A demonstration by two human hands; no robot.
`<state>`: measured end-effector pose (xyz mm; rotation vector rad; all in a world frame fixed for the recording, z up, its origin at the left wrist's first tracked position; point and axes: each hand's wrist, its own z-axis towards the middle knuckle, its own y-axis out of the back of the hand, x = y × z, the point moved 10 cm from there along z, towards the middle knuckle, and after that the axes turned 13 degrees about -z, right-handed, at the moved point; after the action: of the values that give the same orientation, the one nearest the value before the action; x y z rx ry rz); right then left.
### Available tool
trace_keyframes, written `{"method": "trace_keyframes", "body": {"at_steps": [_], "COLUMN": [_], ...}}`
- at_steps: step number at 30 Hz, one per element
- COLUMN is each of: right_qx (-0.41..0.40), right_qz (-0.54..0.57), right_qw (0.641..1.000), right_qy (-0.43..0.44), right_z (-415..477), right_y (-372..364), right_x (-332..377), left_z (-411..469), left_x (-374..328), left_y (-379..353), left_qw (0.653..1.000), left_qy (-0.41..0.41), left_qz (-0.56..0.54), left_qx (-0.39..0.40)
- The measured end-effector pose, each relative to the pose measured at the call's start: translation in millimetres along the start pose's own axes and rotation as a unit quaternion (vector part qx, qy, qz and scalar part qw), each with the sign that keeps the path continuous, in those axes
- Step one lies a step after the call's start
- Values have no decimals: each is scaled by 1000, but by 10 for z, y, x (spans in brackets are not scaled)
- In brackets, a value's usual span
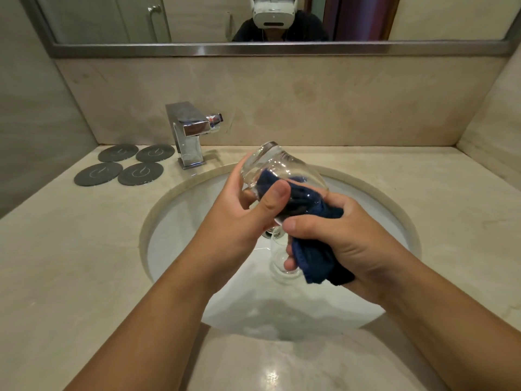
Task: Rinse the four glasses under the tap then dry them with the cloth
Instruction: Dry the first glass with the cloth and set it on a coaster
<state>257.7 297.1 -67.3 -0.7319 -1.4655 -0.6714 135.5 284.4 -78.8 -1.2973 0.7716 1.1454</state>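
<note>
No legible text or labels.

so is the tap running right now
No, the tap shows no stream of water below its spout, and the left hand holds the glass away from it over the sink.

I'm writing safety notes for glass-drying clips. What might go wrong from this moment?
1. The glass is tilted over the basin, held only by the left hand; if it is wet it may slip and break on the basin.
2. The right hand pushes the blue cloth inside it; hard twisting could crack the wall.
3. Another glass seems to lie in the basin directly below, so a drop might break both.
</note>
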Motion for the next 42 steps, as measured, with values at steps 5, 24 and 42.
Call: {"method": "trace_keyframes", "body": {"at_steps": [5,24,42], "right_qx": [34,33,-18], "right_qz": [86,57,1], "right_qw": [996,998,999], "right_qy": [-10,0,30], "right_z": [3,-39,-49], "right_y": [-13,-34,15], "right_x": [12,109,146], "left_z": [-34,-40,-14], "left_x": [-61,-137,-97], "left_y": [-84,-159,-98], "left_qw": [999,998,998], "left_qy": [-2,-6,-5], "left_qz": [-7,-29,-43], "left_qx": [35,62,37]}}
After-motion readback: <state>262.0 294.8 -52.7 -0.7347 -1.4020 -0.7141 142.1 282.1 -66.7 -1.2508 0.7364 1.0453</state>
